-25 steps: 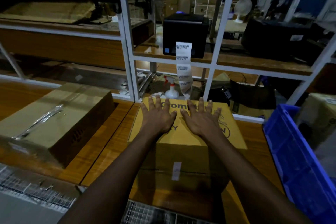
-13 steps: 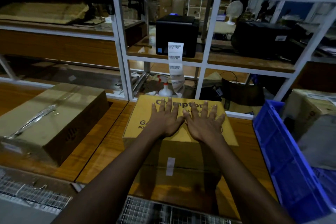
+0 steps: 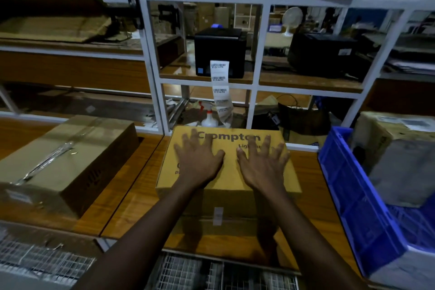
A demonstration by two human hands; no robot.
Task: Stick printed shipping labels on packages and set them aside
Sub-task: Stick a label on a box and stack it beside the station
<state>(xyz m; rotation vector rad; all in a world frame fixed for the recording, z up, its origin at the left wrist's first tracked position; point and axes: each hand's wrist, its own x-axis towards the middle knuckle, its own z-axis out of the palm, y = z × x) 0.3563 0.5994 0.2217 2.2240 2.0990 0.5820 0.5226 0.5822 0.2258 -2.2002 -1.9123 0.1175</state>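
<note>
Centre of the frame: yellow box [image 3: 229, 186], flat on the wooden table [image 3: 131, 183]. Pressed on its top, side by side and slightly apart: left hand [image 3: 200, 162] and right hand [image 3: 261, 167], both wide, fingers straight and spread, gripping nothing. Under the palms: hidden, so no telling whether already labelled. If labelled, probably a smoothing step: press from the middle outward toward the edges with flat palms and even weight, chasing out bubbles and lifted corners. Keep the box from sliding toward the rack [image 3: 155, 92] behind. If not, reach to the label strip [image 3: 220, 77] hanging from the black printer [image 3: 219, 49] at upper centre, tear off one only, and steer clear of the spray bottle [image 3: 208, 120] below. Afterwards, set aside, perhaps beside the brown box [image 3: 66, 162] at left or the blue crate [image 3: 353, 195] at right.
</note>
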